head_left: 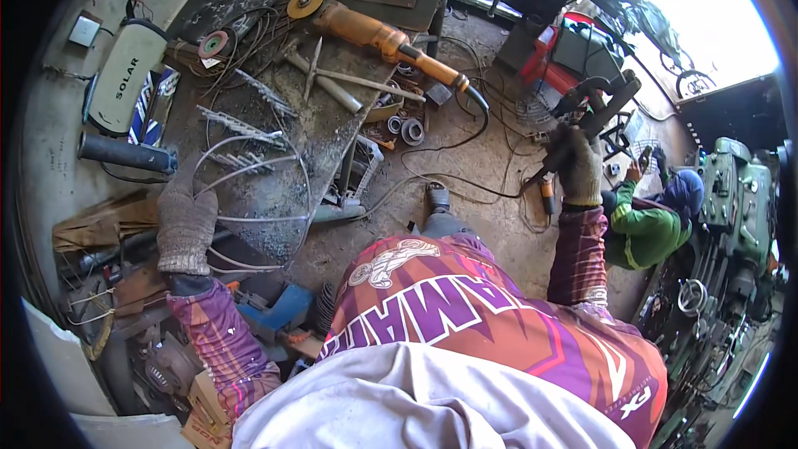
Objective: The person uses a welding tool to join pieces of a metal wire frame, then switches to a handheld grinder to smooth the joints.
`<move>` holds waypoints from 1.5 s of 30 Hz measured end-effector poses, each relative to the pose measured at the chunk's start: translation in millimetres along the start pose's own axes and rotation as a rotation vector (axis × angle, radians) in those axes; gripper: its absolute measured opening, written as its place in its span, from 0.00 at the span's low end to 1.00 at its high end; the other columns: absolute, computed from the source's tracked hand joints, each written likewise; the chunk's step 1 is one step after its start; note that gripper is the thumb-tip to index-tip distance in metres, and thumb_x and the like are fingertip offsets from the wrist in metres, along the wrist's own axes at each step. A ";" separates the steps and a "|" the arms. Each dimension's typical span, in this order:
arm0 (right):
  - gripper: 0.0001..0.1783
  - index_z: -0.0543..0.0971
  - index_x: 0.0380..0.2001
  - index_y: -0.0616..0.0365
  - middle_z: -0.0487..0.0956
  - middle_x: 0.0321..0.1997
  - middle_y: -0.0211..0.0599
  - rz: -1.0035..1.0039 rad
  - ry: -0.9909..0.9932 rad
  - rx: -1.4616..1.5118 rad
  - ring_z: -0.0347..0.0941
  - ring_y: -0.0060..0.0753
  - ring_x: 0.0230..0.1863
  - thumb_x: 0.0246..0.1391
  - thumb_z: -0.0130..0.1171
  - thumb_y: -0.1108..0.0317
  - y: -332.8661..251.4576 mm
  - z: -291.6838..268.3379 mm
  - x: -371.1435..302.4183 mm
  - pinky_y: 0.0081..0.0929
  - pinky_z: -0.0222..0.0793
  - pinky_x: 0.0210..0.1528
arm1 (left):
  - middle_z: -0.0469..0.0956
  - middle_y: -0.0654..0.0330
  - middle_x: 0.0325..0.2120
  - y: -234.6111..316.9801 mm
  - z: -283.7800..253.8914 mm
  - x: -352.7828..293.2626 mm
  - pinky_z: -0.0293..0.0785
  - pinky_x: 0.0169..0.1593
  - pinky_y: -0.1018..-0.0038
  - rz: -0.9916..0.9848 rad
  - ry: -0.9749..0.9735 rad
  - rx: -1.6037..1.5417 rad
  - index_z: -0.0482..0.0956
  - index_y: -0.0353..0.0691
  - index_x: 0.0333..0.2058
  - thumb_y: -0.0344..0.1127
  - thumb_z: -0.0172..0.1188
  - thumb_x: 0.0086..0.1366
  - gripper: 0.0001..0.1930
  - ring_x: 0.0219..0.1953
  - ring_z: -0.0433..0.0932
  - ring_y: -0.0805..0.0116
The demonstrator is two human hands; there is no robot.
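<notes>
My left hand, in a grey knitted glove, is closed on a round frame of bent metal rods. The frame leans over the left part of the dusty metal worktable. On the right, my gloved right hand grips a dark, heavy metal clamp above the floor, apart from the table. The glove hides part of its body. Beside the frame, several spiky grey metal strips lie on the table. Farther back are an orange angle grinder and a hammer.
A power cord snakes over the floor right of the table. A person in green crouches at the right, beside a green machine. A red container stands at the back. A white box-shaped device lies at the left.
</notes>
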State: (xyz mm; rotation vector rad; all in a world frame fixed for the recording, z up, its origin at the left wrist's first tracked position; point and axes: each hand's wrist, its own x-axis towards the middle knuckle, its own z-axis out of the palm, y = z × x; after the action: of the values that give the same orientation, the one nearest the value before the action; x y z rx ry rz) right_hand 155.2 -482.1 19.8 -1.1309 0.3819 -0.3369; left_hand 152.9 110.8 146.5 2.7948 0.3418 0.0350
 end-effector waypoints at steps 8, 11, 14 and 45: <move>0.14 0.72 0.52 0.60 0.79 0.36 0.36 -0.077 -0.177 -0.263 0.76 0.28 0.27 0.71 0.50 0.63 30.3 -1.4 -81.3 0.28 0.78 0.29 | 0.81 0.53 0.31 -22.9 -15.6 -3.6 0.77 0.42 0.66 0.038 0.022 -0.085 0.78 0.44 0.62 0.33 0.58 0.60 0.28 0.31 0.79 0.61; 0.17 0.71 0.57 0.61 0.80 0.41 0.39 0.053 -0.303 -0.133 0.80 0.32 0.34 0.71 0.51 0.63 29.1 3.4 -96.3 0.32 0.82 0.37 | 0.82 0.52 0.33 -9.0 -16.0 -1.3 0.78 0.41 0.64 0.170 0.078 -0.038 0.79 0.44 0.61 0.32 0.58 0.61 0.27 0.32 0.80 0.61; 0.21 0.70 0.60 0.60 0.80 0.48 0.43 0.012 -0.279 -0.218 0.83 0.38 0.40 0.70 0.57 0.63 35.7 25.4 -101.0 0.42 0.85 0.42 | 0.77 0.60 0.27 2.2 -9.3 -5.8 0.75 0.37 0.70 0.062 0.062 -0.125 0.79 0.47 0.61 0.30 0.59 0.60 0.28 0.30 0.77 0.69; 0.44 0.66 0.59 0.66 0.78 0.39 0.37 0.038 -1.076 -0.421 0.75 0.29 0.38 0.58 0.69 0.38 94.2 88.0 -79.1 0.28 0.72 0.44 | 0.80 0.63 0.34 2.1 -25.6 -52.4 0.79 0.42 0.73 -0.132 -0.053 -0.035 0.75 0.49 0.66 0.25 0.61 0.61 0.32 0.35 0.79 0.74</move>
State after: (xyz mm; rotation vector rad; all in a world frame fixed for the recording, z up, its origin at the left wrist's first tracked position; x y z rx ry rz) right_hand 131.7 -339.2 -24.0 -1.5387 -0.5031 0.4225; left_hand 100.9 104.5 172.2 2.7268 0.5064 -0.0635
